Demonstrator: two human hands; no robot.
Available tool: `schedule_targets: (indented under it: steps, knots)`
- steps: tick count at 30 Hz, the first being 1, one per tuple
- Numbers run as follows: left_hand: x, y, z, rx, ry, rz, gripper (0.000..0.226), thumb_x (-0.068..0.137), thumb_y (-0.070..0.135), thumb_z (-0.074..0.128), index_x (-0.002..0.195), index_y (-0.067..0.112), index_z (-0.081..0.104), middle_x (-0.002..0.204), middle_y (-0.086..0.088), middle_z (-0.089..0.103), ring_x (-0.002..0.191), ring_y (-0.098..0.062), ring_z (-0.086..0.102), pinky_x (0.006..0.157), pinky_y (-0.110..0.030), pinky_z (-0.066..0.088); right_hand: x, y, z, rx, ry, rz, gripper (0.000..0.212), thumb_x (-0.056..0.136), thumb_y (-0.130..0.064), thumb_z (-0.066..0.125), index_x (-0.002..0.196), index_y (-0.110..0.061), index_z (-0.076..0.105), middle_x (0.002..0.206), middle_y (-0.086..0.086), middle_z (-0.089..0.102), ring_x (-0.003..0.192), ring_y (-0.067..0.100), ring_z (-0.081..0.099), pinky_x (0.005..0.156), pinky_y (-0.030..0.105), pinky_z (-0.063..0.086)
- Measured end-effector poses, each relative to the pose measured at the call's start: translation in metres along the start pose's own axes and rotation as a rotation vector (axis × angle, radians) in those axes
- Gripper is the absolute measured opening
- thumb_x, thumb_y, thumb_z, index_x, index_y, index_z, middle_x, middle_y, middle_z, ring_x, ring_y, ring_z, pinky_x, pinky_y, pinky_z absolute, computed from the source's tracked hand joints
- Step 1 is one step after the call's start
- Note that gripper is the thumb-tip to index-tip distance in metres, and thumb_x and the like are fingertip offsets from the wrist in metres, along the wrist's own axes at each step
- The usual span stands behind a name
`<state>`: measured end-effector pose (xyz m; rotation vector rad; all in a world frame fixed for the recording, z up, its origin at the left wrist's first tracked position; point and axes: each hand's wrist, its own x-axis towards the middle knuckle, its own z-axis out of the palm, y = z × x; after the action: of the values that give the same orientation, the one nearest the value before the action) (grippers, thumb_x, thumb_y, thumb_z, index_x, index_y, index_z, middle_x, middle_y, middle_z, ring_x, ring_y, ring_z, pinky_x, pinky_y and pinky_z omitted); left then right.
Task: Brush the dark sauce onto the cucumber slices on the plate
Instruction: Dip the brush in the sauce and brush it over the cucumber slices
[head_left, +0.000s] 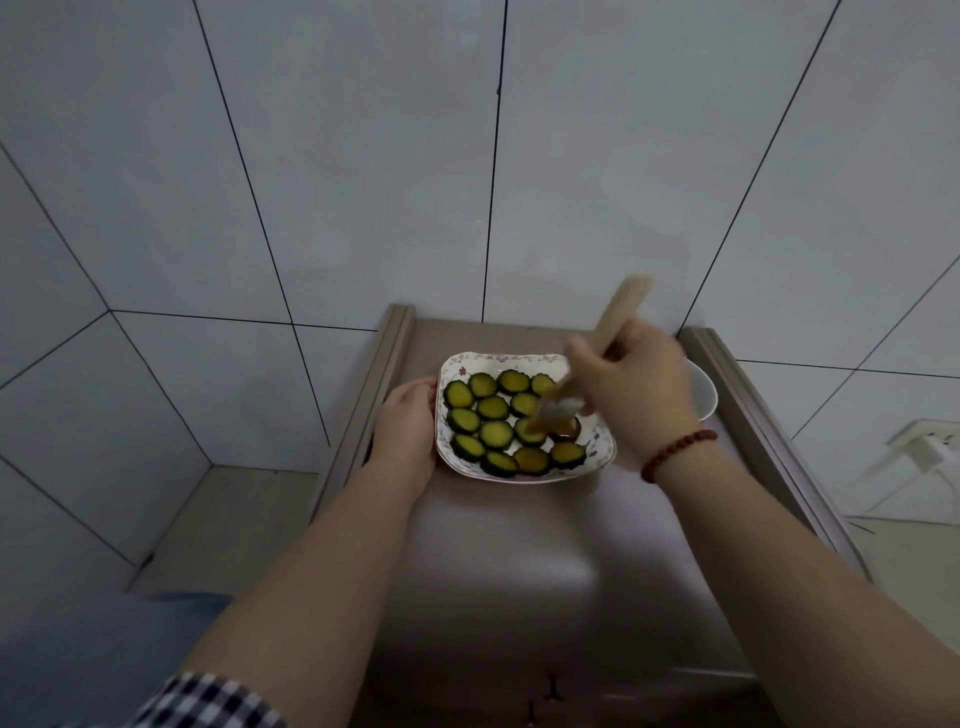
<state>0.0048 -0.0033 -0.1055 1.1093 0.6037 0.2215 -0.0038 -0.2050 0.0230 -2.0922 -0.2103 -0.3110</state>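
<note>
A white square plate (451, 371) with a floral rim sits on a narrow brownish table and carries several round cucumber slices (493, 432). A few slices at the plate's right look brown with sauce. My left hand (405, 418) grips the plate's left edge. My right hand (636, 382) holds a wooden-handled brush (621, 309), handle slanting up and away. Its wet bristles (553, 415) rest on slices at the right side of the plate. A white bowl (704, 389) peeks out behind my right hand, its contents hidden.
The table (498, 545) has raised side rails (363, 405) and stands against a white tiled wall. A white power plug and cable (930, 457) lie at the far right by the floor. A red bead bracelet (675, 453) circles my right wrist.
</note>
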Motion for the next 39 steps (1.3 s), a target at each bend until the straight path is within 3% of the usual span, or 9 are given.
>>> schedule_targets:
  steps: [5,11,15,20,26,29,32,34,39]
  knots:
    - [-0.001,-0.001,-0.001,0.004,-0.009,-0.001,0.040,0.103,0.004,0.054,0.134,-0.007,0.078,0.135,-0.033,0.078,0.133,-0.051,0.074,0.111,-0.062,0.062,0.028,0.000,-0.040,0.129,0.273,-0.053,0.026,0.087,-0.032,0.067,0.069,-0.017,0.057,0.060,0.003,0.069,0.047,0.008,0.068,0.039,0.013,0.047]
    - [-0.003,0.001,0.001,0.015,0.001,0.002,0.041,0.104,0.002,0.053,0.134,-0.009,0.078,0.134,-0.035,0.078,0.133,-0.053,0.074,0.109,-0.060,0.062,0.044,0.038,-0.048,-0.159,0.220,0.057,0.028,0.084,-0.035,0.062,0.072,-0.011,0.057,0.070,0.011,0.069,0.064,0.027,0.070,0.061,0.039,0.059]
    - [-0.005,0.002,0.001,0.013,0.010,0.003,0.041,0.104,0.002,0.053,0.135,-0.010,0.076,0.136,-0.035,0.077,0.134,-0.053,0.073,0.107,-0.056,0.063,0.041,0.059,-0.040,-0.271,0.140,0.091,0.022,0.085,-0.031,0.060,0.073,-0.012,0.059,0.071,0.008,0.066,0.062,0.020,0.065,0.051,0.028,0.053]
    - [-0.004,0.003,0.001,0.011,0.031,-0.004,0.041,0.103,0.003,0.057,0.138,-0.006,0.076,0.142,-0.032,0.075,0.133,-0.050,0.074,0.110,-0.062,0.064,0.043,0.057,-0.041,-0.256,0.231,0.031,0.029,0.086,-0.036,0.061,0.067,-0.014,0.055,0.062,0.002,0.063,0.053,0.012,0.060,0.046,0.022,0.044]
    - [-0.004,0.004,0.002,0.020,0.032,-0.006,0.042,0.104,0.004,0.056,0.139,-0.005,0.077,0.144,-0.031,0.074,0.135,-0.049,0.074,0.114,-0.068,0.060,0.047,0.057,-0.049,-0.324,0.075,0.088,0.021,0.087,-0.028,0.061,0.076,-0.009,0.060,0.071,0.008,0.066,0.065,0.023,0.067,0.055,0.032,0.055]
    - [-0.004,0.004,0.001,0.022,0.024,-0.011,0.042,0.104,0.004,0.056,0.140,-0.007,0.075,0.144,-0.033,0.074,0.136,-0.051,0.073,0.115,-0.068,0.059,0.048,0.043,-0.053,-0.307,0.173,0.028,0.029,0.087,-0.031,0.062,0.072,-0.007,0.058,0.068,0.010,0.065,0.064,0.025,0.066,0.050,0.025,0.046]
    - [-0.004,0.004,0.001,0.023,0.019,-0.015,0.042,0.105,0.003,0.057,0.141,-0.007,0.074,0.143,-0.033,0.075,0.136,-0.051,0.073,0.115,-0.070,0.058,0.047,0.022,-0.053,-0.252,0.257,-0.061,0.035,0.086,-0.034,0.061,0.072,-0.002,0.056,0.068,0.015,0.066,0.064,0.029,0.066,0.054,0.033,0.051]
    - [-0.004,0.004,0.001,0.028,0.018,-0.015,0.041,0.105,0.003,0.057,0.141,-0.008,0.074,0.142,-0.033,0.075,0.135,-0.051,0.073,0.115,-0.070,0.058,0.045,0.008,-0.048,-0.172,0.215,-0.086,0.031,0.088,-0.036,0.061,0.075,-0.007,0.058,0.069,0.011,0.069,0.062,0.026,0.070,0.055,0.037,0.059]
    - [-0.004,0.004,0.001,0.028,0.025,-0.023,0.044,0.107,0.001,0.051,0.144,-0.010,0.071,0.147,-0.036,0.071,0.140,-0.053,0.069,0.119,-0.070,0.055,0.035,-0.008,-0.011,-0.059,-0.038,-0.040,0.020,0.092,-0.032,0.064,0.081,-0.016,0.059,0.072,0.002,0.071,0.055,0.004,0.070,0.044,0.014,0.053]
